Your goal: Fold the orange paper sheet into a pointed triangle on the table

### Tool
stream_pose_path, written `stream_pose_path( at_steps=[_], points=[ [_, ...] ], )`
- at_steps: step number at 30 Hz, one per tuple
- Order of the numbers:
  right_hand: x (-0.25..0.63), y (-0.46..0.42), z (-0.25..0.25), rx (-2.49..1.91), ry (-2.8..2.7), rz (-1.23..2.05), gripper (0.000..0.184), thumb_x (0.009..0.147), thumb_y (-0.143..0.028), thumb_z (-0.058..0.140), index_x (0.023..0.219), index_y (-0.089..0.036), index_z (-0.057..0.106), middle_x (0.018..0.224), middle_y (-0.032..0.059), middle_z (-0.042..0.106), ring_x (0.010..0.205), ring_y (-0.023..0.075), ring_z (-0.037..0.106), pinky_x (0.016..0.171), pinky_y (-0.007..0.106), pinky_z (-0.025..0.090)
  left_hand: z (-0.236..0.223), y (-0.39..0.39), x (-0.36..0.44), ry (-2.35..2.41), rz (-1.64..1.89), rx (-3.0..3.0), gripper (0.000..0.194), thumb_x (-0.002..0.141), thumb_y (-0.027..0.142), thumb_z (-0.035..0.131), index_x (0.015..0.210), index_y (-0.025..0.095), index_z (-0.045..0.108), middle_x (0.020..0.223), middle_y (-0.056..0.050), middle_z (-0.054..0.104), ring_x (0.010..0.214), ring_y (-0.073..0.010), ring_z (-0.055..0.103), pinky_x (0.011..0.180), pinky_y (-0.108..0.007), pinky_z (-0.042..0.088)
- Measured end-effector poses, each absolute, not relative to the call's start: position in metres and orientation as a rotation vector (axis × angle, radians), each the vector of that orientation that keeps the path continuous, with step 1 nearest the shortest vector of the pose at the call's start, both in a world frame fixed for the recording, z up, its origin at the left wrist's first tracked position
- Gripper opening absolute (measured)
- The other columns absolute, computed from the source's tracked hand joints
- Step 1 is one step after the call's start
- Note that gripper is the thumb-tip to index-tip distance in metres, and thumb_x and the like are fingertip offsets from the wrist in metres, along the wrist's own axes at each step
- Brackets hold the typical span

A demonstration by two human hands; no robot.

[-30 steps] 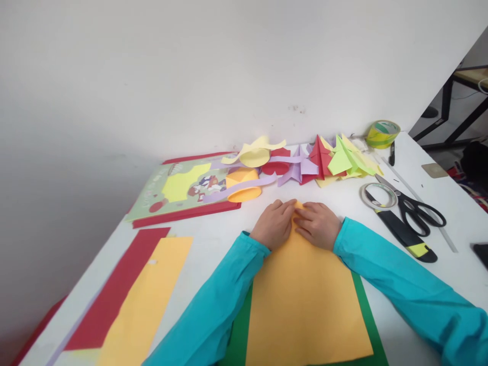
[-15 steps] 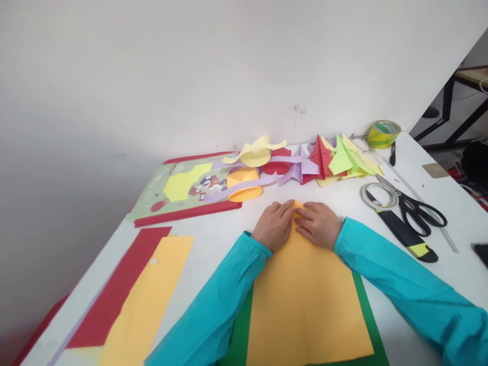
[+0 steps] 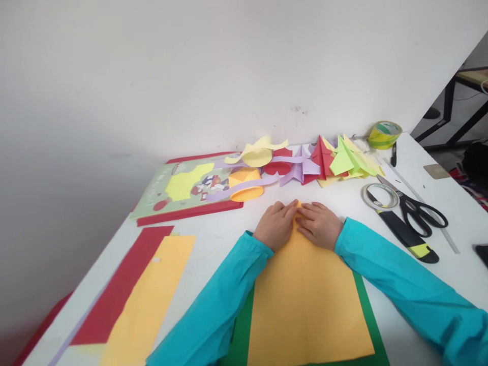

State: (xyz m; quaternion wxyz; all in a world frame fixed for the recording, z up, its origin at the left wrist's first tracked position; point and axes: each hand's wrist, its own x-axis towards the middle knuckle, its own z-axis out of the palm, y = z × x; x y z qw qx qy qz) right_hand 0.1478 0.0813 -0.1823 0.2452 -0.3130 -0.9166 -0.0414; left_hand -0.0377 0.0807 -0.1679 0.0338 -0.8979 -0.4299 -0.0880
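Note:
A sheet of orange paper (image 3: 310, 305) lies in front of me with its far end folded to a point and a faint crease down its middle. My left hand (image 3: 277, 223) grips the left side of that tip, fingers closed together. On the other side, my right hand (image 3: 320, 223) has its bent fingers pressed on the tip's right fold. The fingertips of both hands nearly meet there, covering most of the folded part. Under the orange sheet, green paper (image 3: 368, 310) shows along both sides.
Red paper (image 3: 125, 284) and a cut orange strip (image 3: 152, 300) lie left. Folded paper planes (image 3: 345, 157), ringed paper shapes (image 3: 246, 184) and a picture folder (image 3: 160, 188) sit along the wall. Scissors (image 3: 415, 208), a utility knife (image 3: 404, 234), a tape roll (image 3: 381, 197) and green-yellow tape (image 3: 385, 134) lie right.
Both hands stay at the paper's tip with almost no movement. The whole view has shifted very slightly.

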Motion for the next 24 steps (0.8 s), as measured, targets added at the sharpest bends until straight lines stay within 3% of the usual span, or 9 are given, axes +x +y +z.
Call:
stream_pose_path(
  at_steps=[8,16,24],
  points=[
    [0.148,0.080,-0.182,-0.904,-2.513,-0.087,0.023,0.090,-0.031,0.052,0.100,-0.019,0.069,0.115,0.0101,0.066,0.112,0.0260,0.056,0.093,0.046,0.041,-0.163,0.075,-0.046,-1.188,-0.348,-2.764,0.024,0.086,0.011,0.041,0.100,0.012,0.061,0.121,-0.012,0.062,0.078,-0.0217,0.051,0.075,-0.040,0.050],
    [0.150,0.081,-0.182,-0.895,-2.516,-0.080,0.022,0.091,-0.031,0.052,0.100,-0.020,0.069,0.117,0.0093,0.066,0.112,0.0260,0.056,0.093,0.047,0.040,-0.166,0.073,-0.059,-1.152,-0.393,-2.773,0.034,0.076,-0.001,0.041,0.101,0.011,0.060,0.114,-0.011,0.066,0.076,-0.0208,0.050,0.073,-0.035,0.052],
    [0.151,0.080,-0.181,-0.907,-2.518,-0.060,0.021,0.090,-0.030,0.053,0.099,-0.021,0.069,0.118,0.0087,0.065,0.112,0.0252,0.056,0.093,0.047,0.039,-0.166,0.058,-0.074,-1.190,-0.393,-2.788,0.037,0.076,-0.003,0.039,0.104,0.012,0.058,0.115,-0.011,0.065,0.075,-0.0206,0.049,0.071,-0.035,0.052]
  ],
)
